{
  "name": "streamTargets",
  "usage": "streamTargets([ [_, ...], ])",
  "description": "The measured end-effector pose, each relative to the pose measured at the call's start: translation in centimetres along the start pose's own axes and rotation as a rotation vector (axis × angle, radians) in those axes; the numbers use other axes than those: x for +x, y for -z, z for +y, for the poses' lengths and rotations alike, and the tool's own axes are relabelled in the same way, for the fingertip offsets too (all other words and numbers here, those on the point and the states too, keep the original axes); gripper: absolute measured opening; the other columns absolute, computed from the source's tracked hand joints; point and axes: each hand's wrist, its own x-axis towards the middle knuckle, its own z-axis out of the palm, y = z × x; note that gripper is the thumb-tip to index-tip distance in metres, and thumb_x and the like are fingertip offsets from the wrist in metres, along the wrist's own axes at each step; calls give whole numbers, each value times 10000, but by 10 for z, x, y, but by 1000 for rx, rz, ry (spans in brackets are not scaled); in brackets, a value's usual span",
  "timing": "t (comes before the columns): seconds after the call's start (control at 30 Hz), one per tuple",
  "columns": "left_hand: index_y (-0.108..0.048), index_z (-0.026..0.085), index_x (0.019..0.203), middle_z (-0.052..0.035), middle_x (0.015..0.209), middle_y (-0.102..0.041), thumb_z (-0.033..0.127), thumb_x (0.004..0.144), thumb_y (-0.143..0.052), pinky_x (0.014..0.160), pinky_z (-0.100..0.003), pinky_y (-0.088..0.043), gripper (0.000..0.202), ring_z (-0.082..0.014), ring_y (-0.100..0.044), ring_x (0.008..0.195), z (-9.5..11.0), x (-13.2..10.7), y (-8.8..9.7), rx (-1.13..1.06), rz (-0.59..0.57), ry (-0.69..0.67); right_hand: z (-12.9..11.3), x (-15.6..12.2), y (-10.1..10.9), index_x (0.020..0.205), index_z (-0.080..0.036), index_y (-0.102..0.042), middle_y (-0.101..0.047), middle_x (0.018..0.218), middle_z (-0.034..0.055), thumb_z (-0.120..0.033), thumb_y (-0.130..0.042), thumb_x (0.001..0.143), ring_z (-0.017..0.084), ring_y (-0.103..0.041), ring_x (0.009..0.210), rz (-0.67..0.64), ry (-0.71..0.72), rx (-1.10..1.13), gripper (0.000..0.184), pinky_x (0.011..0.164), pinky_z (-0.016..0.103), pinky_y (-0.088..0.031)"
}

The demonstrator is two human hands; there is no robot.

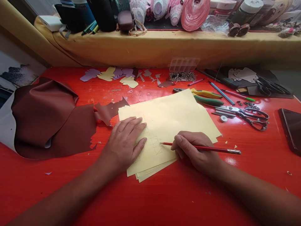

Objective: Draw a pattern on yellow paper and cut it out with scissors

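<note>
Gripping a pencil [209, 148] in our right hand [194, 149], we have its tip at a drawn grid [156, 145] on the paper [174, 116]; whether it touches, we cannot tell. Those fingers are closed round the barrel, and the point aims at nine o'clock. Our left hand [127, 141] lies palm down at the grid's ten o'clock, fingers slightly apart, thumb spread, nothing in its grasp. The paper (several yellow sheets, their edges fanned at seven o'clock) sits mid-table [117, 201], on the red top. Around it, brown cloth [54, 119] lies crumpled at nine o'clock, cut-outs [107, 74] at eleven, chain [182, 76] at twelve, pliers [209, 101] at one, scissors [242, 113] at two and a phone [291, 130] at three.
</note>
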Motion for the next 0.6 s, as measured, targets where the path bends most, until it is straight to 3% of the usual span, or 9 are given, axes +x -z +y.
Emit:
streamTargets([
  [0.6, -603, 232, 1432, -106, 1538, -619, 373, 1093, -465, 1195, -586, -406, 392, -344, -519, 1449, 1, 2, 3, -1, -19, 25, 2, -2, -1, 740, -203, -706, -592, 526, -20, -516, -536, 1110, 143, -590, 482, 68, -11, 107, 513, 492, 275, -470],
])
